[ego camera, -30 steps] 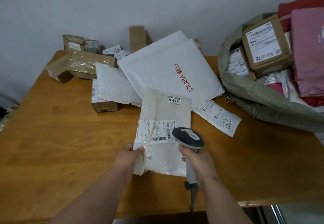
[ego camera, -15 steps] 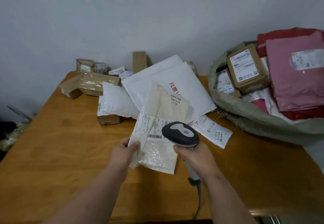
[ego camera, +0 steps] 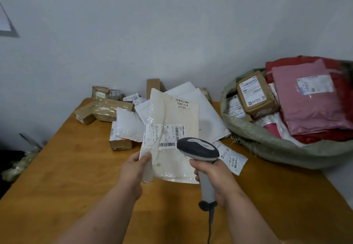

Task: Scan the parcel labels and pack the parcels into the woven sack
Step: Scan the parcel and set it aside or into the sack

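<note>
Left hand pinching the near left edge of a cream bubble-wrap parcel, thumb on top, fingers hidden underneath. Parcel held up off the desk, tilted toward the camera, label with barcode facing up, just beyond both hands. Right hand wrapped round the grey handle of a barcode scanner, dark head of the scanner overlapping the parcel's right edge, just right of the label. Cable hanging down from the handle's base toward the near edge of the view.

Behind the held parcel, at the far side of the desk: large white mailer bags, a small white padded bag on a brown carton, taped cardboard boxes further left against the wall. Flat white labelled packet on the desk just right of the scanner.

At far right, open green woven sack resting on the desk edge, well apart from the hands, already holding a brown box, pink bag, red bags and other labelled packets.
</note>
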A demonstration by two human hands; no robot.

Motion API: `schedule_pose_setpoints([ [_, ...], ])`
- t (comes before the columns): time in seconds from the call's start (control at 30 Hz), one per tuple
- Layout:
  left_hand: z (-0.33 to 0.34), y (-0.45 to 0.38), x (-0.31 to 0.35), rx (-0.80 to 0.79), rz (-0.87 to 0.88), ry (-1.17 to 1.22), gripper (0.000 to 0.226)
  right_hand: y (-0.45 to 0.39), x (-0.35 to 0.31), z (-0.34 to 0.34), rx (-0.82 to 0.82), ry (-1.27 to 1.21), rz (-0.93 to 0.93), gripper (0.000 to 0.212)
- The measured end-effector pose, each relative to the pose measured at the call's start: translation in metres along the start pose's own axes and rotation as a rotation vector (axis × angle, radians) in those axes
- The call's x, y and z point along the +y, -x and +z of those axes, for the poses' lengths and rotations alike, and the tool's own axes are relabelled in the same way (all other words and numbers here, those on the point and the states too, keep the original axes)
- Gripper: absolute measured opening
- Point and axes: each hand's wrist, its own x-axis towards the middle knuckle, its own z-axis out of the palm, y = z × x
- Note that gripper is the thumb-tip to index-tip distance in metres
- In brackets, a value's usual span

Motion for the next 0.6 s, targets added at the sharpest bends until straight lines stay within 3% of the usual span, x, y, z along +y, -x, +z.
schedule_pose_setpoints([
  [0.6, 0.022, 0.020, 0.002, 0.033, 0.020, 0.022, 0.004, 0.013, -0.011, -0.023, -0.049, 0.022, -0.007, 0.042],
])
